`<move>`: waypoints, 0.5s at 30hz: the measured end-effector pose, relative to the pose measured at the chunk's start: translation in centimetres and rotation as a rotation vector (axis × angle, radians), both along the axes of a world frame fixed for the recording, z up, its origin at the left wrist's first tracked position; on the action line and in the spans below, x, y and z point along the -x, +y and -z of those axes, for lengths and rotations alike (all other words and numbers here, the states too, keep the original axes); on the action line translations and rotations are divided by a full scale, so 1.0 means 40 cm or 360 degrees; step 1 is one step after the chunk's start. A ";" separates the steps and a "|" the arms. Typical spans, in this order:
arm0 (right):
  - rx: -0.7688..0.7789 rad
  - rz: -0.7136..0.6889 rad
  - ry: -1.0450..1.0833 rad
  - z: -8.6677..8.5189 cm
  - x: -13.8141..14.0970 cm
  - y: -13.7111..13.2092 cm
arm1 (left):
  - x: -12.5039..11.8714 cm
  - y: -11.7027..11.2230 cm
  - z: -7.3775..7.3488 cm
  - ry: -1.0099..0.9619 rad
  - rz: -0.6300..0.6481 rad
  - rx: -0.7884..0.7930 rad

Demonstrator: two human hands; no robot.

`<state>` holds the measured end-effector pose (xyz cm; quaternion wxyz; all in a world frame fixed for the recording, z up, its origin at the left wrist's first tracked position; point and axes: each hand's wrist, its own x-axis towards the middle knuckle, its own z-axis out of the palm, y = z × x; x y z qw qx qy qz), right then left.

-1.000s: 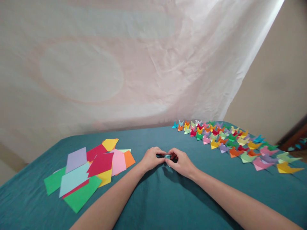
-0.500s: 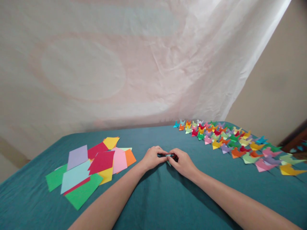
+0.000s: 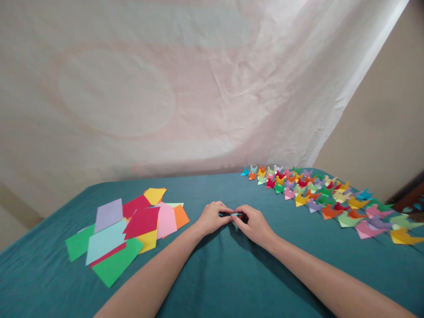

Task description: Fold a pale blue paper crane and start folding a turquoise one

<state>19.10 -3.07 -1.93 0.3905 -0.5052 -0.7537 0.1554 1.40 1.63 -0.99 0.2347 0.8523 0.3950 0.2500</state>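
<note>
"Blue, pale and folded small: that piece of paper (image 3: 236, 215) sits between the two hands, just above the teal cloth (image 3: 212, 282) or touching it, I can't tell which; what has changed?"

"Little; slightly less of it seems to show than a second ago, as though it had been turned a touch; everything else has slid a bit across the view, probably from the head moving."

"And the grip?"

"The left hand (image 3: 212, 217) pinches the paper's left end with thumb and forefinger; the right hand (image 3: 254, 223) has its other side, thumb nearest us, fingers curled behind; neither has let go."

"Meaning what?"

"Fine fingertip work on a fold is still under way, I'd judge; its exact shape is hidden by the fingers."

"What lies around?"

"Loose coloured sheets (image 3: 142, 223) overlap on the left; folded paper birds (image 3: 301, 200) stand in rows on the right; both groups are apart from the hands."
</note>
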 end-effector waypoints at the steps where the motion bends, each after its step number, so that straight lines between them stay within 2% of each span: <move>1: 0.0002 0.0002 0.0001 0.000 0.000 0.001 | -0.001 -0.001 0.000 0.0002 -0.0005 0.0000; 15: 0.0023 -0.0012 0.0006 -0.003 -0.006 -0.005 | 0.004 -0.010 -0.021 0.0024 0.0053 0.0034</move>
